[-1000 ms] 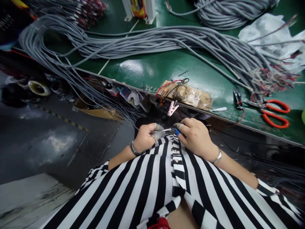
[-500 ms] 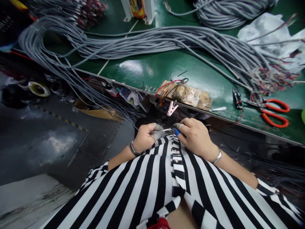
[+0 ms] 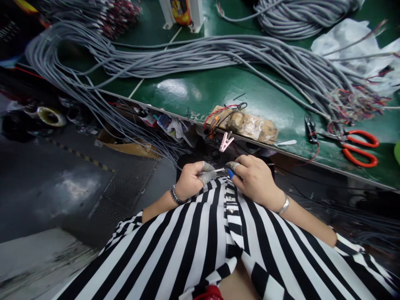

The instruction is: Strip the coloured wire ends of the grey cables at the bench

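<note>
My left hand (image 3: 191, 180) and my right hand (image 3: 254, 178) are held close together over my striped shirt, just below the green bench's front edge (image 3: 290, 155). Both hands are closed in a pinch, with taped finger guards on the fingertips. Between them runs a thin grey cable end (image 3: 219, 170), gripped by both. A small blue piece (image 3: 231, 173) shows at my right fingertips. The cable trails left toward a bundle of grey cables (image 3: 131, 129) hanging off the bench.
A large bundle of grey cables (image 3: 218, 54) lies across the green bench. Red-handled scissors (image 3: 359, 148), a small black tool (image 3: 310, 125), a taped brown block (image 3: 250, 125) and a pink clip (image 3: 225, 141) sit near the front edge. White plastic (image 3: 350, 37) lies at back right.
My right hand has shifted very slightly to the left, toward my left hand. Everything else stays as it was.
</note>
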Available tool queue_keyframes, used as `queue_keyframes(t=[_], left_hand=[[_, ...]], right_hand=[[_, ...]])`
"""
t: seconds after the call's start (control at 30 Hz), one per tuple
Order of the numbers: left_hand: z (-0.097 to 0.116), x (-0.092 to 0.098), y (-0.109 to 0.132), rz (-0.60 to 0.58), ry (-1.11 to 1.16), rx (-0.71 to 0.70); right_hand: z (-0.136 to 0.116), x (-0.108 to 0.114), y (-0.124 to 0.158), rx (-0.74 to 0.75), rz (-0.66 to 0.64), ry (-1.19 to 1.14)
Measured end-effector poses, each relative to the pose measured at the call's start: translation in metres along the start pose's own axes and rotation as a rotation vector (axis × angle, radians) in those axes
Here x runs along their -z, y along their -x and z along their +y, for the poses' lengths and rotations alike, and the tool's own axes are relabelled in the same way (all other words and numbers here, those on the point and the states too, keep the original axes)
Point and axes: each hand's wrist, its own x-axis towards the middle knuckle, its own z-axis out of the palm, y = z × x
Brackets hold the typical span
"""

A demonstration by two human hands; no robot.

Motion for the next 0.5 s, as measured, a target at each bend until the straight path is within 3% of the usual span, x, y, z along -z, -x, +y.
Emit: queue_keyframes(t=[0.1,0.2,0.37,0.43,0.5], left_hand=[[0.001,0.001,0.000,-0.016,0.020,0.023],[0.000,0.001,0.000,-0.034,0.026,0.028],[-0.003,-0.003,0.002,-0.161,-0.028,-0.078],[-0.003,-0.004,0.001,-0.165,-0.013,-0.067],[-0.002,-0.004,0.000,-0.113,0.037,0.000]], right_hand=[[0.000,-0.002,0.000,0.003,-0.001,-0.078],[0.000,-0.007,-0.002,-0.031,0.002,-0.330],[0.007,-0.026,-0.006,-0.322,0.054,-0.951],[0.012,-0.030,-0.007,-0.389,0.093,-0.986],[0.016,-0.028,-0.005,-0.314,0.109,-0.928]])
